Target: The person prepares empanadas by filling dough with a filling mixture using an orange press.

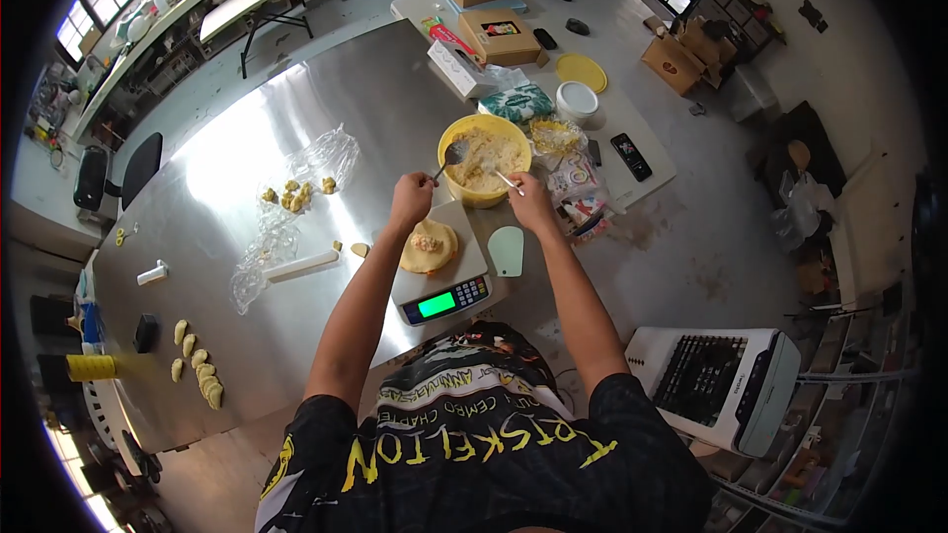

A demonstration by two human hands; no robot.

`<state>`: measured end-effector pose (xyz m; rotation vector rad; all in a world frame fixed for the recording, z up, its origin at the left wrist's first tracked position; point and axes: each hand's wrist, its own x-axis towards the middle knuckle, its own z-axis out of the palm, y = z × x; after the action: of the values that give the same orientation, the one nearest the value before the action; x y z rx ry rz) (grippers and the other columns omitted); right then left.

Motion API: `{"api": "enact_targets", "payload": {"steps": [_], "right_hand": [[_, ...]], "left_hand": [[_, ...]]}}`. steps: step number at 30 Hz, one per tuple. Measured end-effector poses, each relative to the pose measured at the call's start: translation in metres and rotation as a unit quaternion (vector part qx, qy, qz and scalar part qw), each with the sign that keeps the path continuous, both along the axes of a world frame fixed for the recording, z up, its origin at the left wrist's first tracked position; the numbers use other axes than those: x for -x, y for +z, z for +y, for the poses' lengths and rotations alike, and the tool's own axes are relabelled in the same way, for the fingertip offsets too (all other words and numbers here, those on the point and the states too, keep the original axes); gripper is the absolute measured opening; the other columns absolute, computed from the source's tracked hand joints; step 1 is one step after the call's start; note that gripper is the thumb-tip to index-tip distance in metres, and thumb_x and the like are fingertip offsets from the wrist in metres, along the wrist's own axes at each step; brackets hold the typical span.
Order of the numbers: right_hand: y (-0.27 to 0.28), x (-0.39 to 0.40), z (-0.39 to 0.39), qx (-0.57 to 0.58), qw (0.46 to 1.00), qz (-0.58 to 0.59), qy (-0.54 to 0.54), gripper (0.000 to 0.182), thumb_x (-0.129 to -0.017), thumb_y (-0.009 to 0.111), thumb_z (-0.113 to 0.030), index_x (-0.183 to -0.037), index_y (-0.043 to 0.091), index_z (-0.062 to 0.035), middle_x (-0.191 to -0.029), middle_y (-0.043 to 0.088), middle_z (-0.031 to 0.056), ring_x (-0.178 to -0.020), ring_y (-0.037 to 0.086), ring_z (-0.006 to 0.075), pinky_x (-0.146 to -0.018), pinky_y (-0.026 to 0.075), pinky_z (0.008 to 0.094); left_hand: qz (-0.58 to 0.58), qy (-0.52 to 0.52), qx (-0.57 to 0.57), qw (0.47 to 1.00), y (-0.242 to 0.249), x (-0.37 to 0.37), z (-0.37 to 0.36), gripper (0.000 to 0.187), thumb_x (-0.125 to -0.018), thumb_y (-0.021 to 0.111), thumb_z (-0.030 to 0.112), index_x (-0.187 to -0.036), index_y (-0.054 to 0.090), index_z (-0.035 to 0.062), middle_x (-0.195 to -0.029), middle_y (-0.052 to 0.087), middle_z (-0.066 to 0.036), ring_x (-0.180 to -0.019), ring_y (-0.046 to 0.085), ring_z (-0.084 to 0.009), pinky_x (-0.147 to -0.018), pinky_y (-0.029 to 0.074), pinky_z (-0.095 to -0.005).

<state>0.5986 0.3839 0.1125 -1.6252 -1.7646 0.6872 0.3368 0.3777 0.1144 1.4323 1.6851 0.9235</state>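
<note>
My left hand (412,199) is closed on the handle of a dark metal spoon (455,152), whose bowl is over the crumbly filling in a yellow tub (475,198). On the tub's right side, my right hand (533,201) grips a thin white-handled utensil (506,179); its far end is at the filling. Nearer my body, a digital scale (444,302) with a lit green display carries a round of dough (427,257) with a small heap of filling on top. A pale green scraper (507,251) lies right of the scale.
Left on the steel table (326,89) are plastic wrap (326,153), small dough lumps (296,197), a white rolling pin (301,265) and several shaped pieces (205,375). Beyond the tub are a wipes pack (517,103), white container (577,101), boxes (499,35) and a phone (631,157).
</note>
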Motion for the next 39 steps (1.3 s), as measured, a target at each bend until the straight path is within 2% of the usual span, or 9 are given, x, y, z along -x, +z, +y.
{"api": "enact_targets", "payload": {"steps": [4, 8, 10, 11, 18, 21, 28, 37, 39], "right_hand": [[0.043, 0.006, -0.023, -0.169, 0.967, -0.189, -0.006, 0.029, -0.089, 0.064, -0.014, -0.114, 0.064, 0.0015, -0.097, 0.067, 0.021, -0.091, 0.065, 0.0383, -0.086, 0.051, 0.048], [0.052, 0.024, -0.055, -0.273, 0.96, -0.048, 0.044, 0.027, -0.095, 0.061, -0.017, -0.115, 0.064, 0.0012, -0.088, 0.067, 0.0137, -0.074, 0.065, 0.0301, -0.072, 0.054, 0.0399], [0.025, 0.038, -0.07, 0.157, 0.919, 0.353, 0.083, 0.026, -0.102, 0.055, -0.02, -0.114, 0.064, 0.0011, -0.086, 0.067, 0.0067, -0.065, 0.063, 0.0163, -0.059, 0.051, 0.0279], [0.019, 0.046, -0.071, 0.162, 0.902, 0.392, 0.077, 0.03, -0.105, 0.051, -0.024, -0.113, 0.065, 0.0013, -0.083, 0.065, 0.0016, -0.06, 0.059, 0.0066, -0.054, 0.046, 0.0204], [0.017, 0.059, -0.039, 0.253, 0.875, 0.413, 0.013, 0.03, -0.105, 0.051, -0.027, -0.095, 0.067, -0.0036, -0.074, 0.062, -0.0018, -0.059, 0.056, 0.0063, -0.051, 0.041, 0.0209], [-0.01, 0.054, -0.024, 0.271, 0.84, 0.467, 0.054, 0.029, -0.103, 0.052, -0.03, -0.087, 0.065, -0.0097, -0.075, 0.064, -0.0017, -0.058, 0.058, 0.0049, -0.05, 0.04, 0.0189], [-0.038, 0.049, -0.003, 0.255, 0.854, 0.448, 0.074, 0.017, -0.097, 0.058, -0.019, -0.084, 0.063, -0.0089, -0.07, 0.061, -0.0001, -0.052, 0.057, 0.009, -0.043, 0.043, 0.0234], [-0.042, 0.048, -0.054, 0.305, 0.837, 0.454, 0.008, 0.021, -0.102, 0.055, -0.027, -0.105, 0.065, -0.0085, -0.077, 0.063, 0.0023, -0.057, 0.059, 0.0103, -0.051, 0.049, 0.0245], [-0.065, 0.054, -0.069, 0.213, 0.94, 0.257, 0.064, 0.026, -0.103, 0.053, -0.025, -0.111, 0.066, -0.0049, -0.081, 0.064, 0.0041, -0.058, 0.058, 0.0102, -0.056, 0.05, 0.0247]], "left_hand": [[-0.214, 0.027, 0.126, 0.968, 0.028, -0.024, -0.005, 0.017, -0.099, 0.052, 0.013, -0.094, 0.063, 0.0019, -0.063, 0.048, 0.003, -0.051, 0.043, -0.0077, -0.046, 0.034, -0.0255], [-0.401, 0.025, 0.151, 0.903, 0.026, -0.046, -0.032, 0.015, -0.101, 0.05, 0.014, -0.098, 0.06, 0.0033, -0.067, 0.047, 0.003, -0.052, 0.04, -0.007, -0.046, 0.032, -0.0227], [-0.381, 0.021, 0.154, 0.911, 0.017, -0.055, -0.043, 0.016, -0.101, 0.051, 0.015, -0.098, 0.061, 0.003, -0.067, 0.052, 0.001, -0.053, 0.046, -0.0082, -0.047, 0.036, -0.0231], [-0.365, 0.03, 0.151, 0.918, 0.013, -0.061, -0.047, 0.016, -0.101, 0.051, 0.015, -0.098, 0.061, 0.0028, -0.067, 0.054, 0.0, -0.054, 0.048, -0.009, -0.047, 0.037, -0.0237], [-0.303, 0.068, 0.053, 0.949, 0.002, -0.079, -0.037, 0.02, -0.097, 0.057, 0.013, -0.093, 0.064, -0.0056, -0.069, 0.068, -0.01, -0.056, 0.065, -0.018, -0.052, 0.053, -0.0312], [-0.195, 0.012, 0.09, 0.977, 0.014, -0.081, -0.04, 0.029, -0.096, 0.061, 0.015, -0.114, 0.061, -0.0087, -0.084, 0.073, -0.018, -0.069, 0.072, -0.0196, -0.058, 0.056, -0.0311], [-0.056, -0.019, 0.054, 0.997, 0.038, -0.069, -0.074, 0.035, -0.093, 0.064, 0.03, -0.112, 0.065, 0.001, -0.073, 0.072, -0.015, -0.065, 0.072, -0.0236, -0.063, 0.054, -0.0363], [-0.001, 0.343, 0.029, 0.939, -0.055, 0.04, -0.159, 0.036, -0.095, 0.062, 0.038, -0.095, 0.068, 0.0022, -0.078, 0.07, -0.015, -0.071, 0.069, -0.0306, -0.066, 0.053, -0.041], [0.021, 0.351, 0.025, 0.936, -0.073, 0.042, -0.162, 0.038, -0.095, 0.06, 0.04, -0.096, 0.068, 0.0026, -0.082, 0.07, -0.016, -0.076, 0.068, -0.0322, -0.07, 0.052, -0.0433]]}}
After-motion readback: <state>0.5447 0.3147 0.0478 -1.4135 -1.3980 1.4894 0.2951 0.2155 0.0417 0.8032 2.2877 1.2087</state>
